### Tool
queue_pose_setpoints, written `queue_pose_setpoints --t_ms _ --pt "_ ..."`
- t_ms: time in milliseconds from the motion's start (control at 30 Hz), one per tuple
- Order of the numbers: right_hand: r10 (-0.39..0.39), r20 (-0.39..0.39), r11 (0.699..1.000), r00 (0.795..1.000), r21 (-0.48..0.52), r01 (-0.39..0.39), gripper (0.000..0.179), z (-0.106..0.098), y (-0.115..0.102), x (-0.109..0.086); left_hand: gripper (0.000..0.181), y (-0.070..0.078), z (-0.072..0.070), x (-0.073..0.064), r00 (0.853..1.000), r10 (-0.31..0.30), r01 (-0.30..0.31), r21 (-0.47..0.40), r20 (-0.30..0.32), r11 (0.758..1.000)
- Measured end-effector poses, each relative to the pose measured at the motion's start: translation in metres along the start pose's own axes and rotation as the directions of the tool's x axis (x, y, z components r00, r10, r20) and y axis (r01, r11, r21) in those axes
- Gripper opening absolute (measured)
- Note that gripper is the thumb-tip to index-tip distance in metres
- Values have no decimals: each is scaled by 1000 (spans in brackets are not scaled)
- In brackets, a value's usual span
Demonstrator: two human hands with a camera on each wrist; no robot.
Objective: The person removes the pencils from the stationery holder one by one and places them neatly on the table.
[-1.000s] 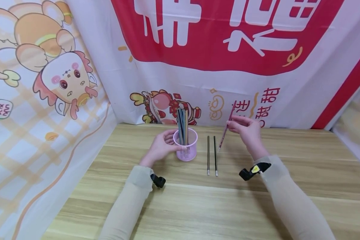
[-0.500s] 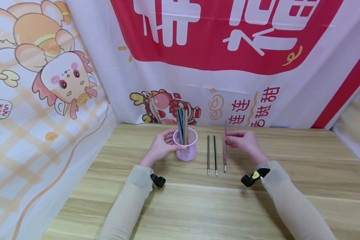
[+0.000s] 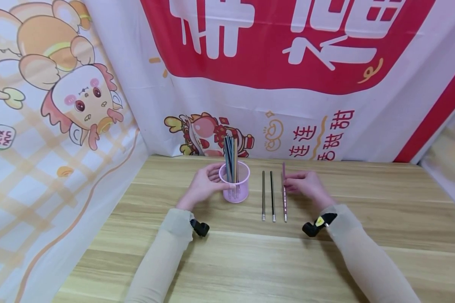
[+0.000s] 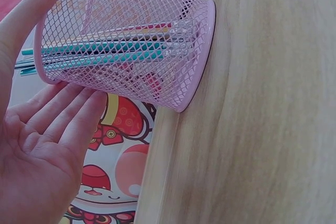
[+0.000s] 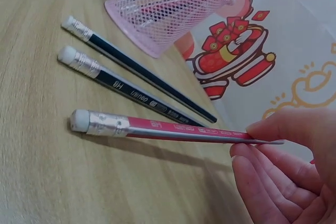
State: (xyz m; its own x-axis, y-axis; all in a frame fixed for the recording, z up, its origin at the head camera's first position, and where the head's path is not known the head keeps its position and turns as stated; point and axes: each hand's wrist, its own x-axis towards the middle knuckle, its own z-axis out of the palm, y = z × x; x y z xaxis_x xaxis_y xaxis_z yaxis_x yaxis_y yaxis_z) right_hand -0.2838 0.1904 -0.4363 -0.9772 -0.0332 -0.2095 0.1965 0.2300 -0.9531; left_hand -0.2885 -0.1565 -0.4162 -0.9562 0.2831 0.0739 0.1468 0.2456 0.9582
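Observation:
My left hand (image 3: 203, 186) holds a pink mesh pencil cup (image 3: 236, 195), thumb on the near side and fingers behind it. The cup stands upright on the table. Several pencils (image 4: 121, 51), some teal, lean inside it with their erasers down. Between thumb and fingers, my right hand (image 3: 307, 184) pinches a red pencil (image 5: 173, 130) close to its far end. Its white eraser end points toward the person, low over the wood; whether it touches is hard to tell. To its left, two black pencils (image 3: 263, 198) lie side by side, roughly parallel to it.
The wooden table (image 3: 227, 269) reaches back to a white printed cloth (image 3: 273, 97) hanging behind it. Another patterned cloth (image 3: 34, 176) hangs at the left. A black wrist camera (image 3: 201, 227) sits on the left sleeve, and another on the right.
My right hand has lowered the red pencil and brought it from a slant to lie nearly parallel beside the black pencils. The left hand and the cup have stayed put.

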Motion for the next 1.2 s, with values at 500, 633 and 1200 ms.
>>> queue_pose_setpoints --t_ms 500,633,1200 --pt "45 4 998 999 -44 -45 35 9 3 1 81 -1 1 0 999 17 -17 15 -34 1000" --pt "37 -7 998 999 -59 -37 34 12 2 1 82 0 1 0 999 15 -15 18 -38 1000" --pt "14 -57 992 998 -122 -21 29 16 2 0 83 -1 1 -1 999 18 -18 12 -29 1000"
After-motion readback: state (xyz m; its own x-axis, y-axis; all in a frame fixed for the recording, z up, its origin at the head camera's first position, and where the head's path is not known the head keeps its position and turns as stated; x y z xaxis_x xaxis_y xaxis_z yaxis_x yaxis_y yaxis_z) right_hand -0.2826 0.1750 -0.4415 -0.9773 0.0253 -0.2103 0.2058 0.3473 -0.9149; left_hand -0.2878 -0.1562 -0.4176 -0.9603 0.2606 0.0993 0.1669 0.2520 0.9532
